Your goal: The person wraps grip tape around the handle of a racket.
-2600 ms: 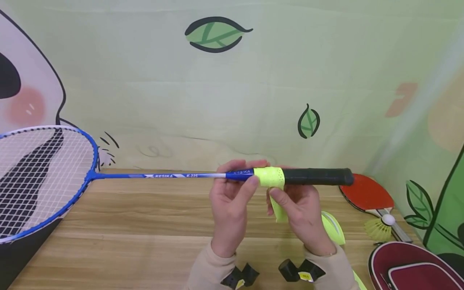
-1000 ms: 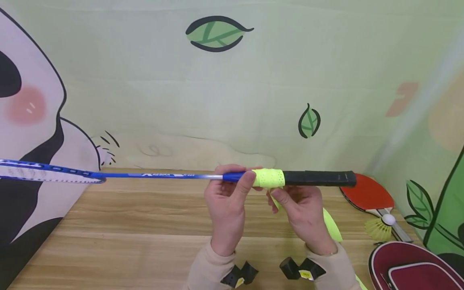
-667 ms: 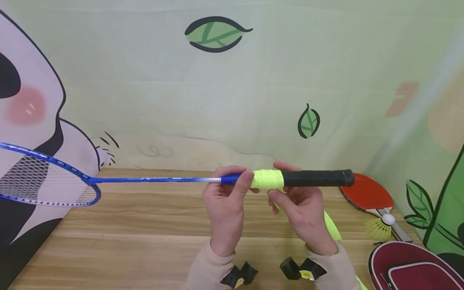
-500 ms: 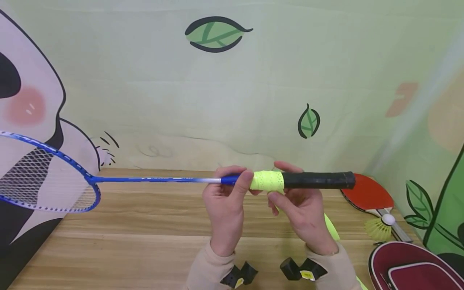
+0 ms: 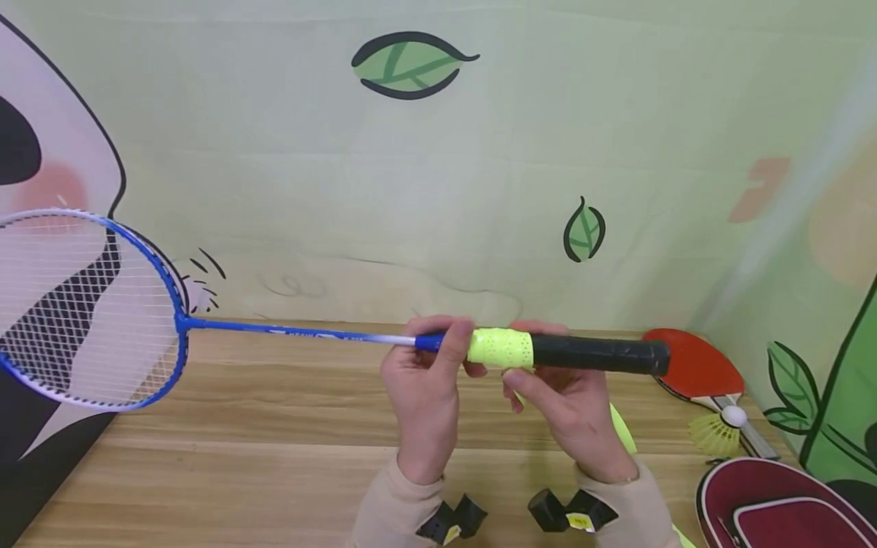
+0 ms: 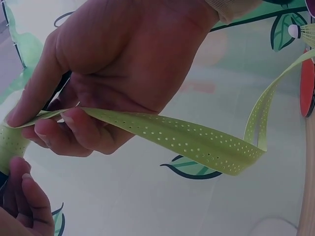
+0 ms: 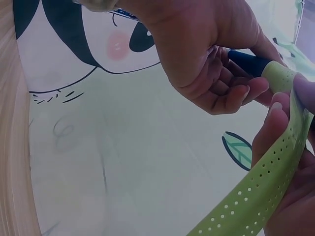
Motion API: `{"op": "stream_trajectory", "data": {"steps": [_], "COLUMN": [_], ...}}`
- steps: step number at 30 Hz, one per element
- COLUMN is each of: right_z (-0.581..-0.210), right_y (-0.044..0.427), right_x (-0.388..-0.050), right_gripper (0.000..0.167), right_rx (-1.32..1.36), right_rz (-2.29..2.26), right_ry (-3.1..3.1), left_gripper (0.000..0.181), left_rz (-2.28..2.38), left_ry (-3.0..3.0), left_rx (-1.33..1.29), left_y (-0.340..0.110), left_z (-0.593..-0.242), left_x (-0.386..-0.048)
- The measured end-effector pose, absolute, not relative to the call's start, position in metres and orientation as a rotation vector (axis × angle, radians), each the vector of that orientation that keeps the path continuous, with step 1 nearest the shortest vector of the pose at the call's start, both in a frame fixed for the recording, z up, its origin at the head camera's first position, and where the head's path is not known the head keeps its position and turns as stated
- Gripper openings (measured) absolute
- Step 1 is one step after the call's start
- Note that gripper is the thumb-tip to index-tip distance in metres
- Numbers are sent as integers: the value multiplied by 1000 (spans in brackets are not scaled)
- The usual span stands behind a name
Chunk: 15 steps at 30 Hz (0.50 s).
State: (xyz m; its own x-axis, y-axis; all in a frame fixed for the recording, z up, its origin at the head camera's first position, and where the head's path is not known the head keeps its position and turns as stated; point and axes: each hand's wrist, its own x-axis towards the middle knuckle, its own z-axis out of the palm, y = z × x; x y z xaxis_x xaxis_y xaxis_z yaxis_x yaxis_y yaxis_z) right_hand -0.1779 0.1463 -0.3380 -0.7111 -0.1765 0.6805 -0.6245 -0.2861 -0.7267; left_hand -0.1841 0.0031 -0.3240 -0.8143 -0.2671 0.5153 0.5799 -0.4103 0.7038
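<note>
so, counting up: one badminton racket (image 5: 336, 335), one overgrip tape (image 5: 502, 348), two hands, one table tennis bat (image 5: 695, 365), one shuttlecock (image 5: 715, 430) and one dark red zip case (image 5: 781, 506). the racket is held up over a wood-grain table (image 5: 240, 476), its head toward the person's left and its butt toward the right. its frame is blue and white with pale strings, the slim shaft runs from blue to white, and a blue cone leads into a black handle.

the tape is neon yellow-green, pierced with rows of small holes, and circles the racket's handle right beside the cone; the black toward the butt is uncovered. its loose length trails off the racket with a sharp bend in it.

the left hand (image 5: 425, 399) grips the racket's cone between thumb and fingers. the right hand (image 5: 575, 415) pinches the tape where it leaves the racket.

the red-faced bat lies just past the racket's butt, the yellow shuttlecock farther past it, and the case beyond the butt too, nearer the person.
</note>
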Motion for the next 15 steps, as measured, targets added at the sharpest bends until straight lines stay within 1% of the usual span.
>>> {"op": "stream_trajectory", "data": {"steps": [7, 10, 15], "right_z": [-336, -336, -337], "right_y": [146, 146, 148], "right_x": [-179, -179, -179], "right_gripper": [35, 32, 30], "right_rx": [937, 896, 850], "right_rz": [2049, 2036, 2033], "right_ry": [-1657, -1681, -1742], "left_gripper": [20, 22, 34], "left_rz": [-2263, -2324, -2434], "left_ry": [-1333, -1264, -1082], "left_rx": [-412, -527, -793], "left_y": [5, 6, 8], "left_z": [-325, -325, -324], "left_x": [-185, -185, -184]}}
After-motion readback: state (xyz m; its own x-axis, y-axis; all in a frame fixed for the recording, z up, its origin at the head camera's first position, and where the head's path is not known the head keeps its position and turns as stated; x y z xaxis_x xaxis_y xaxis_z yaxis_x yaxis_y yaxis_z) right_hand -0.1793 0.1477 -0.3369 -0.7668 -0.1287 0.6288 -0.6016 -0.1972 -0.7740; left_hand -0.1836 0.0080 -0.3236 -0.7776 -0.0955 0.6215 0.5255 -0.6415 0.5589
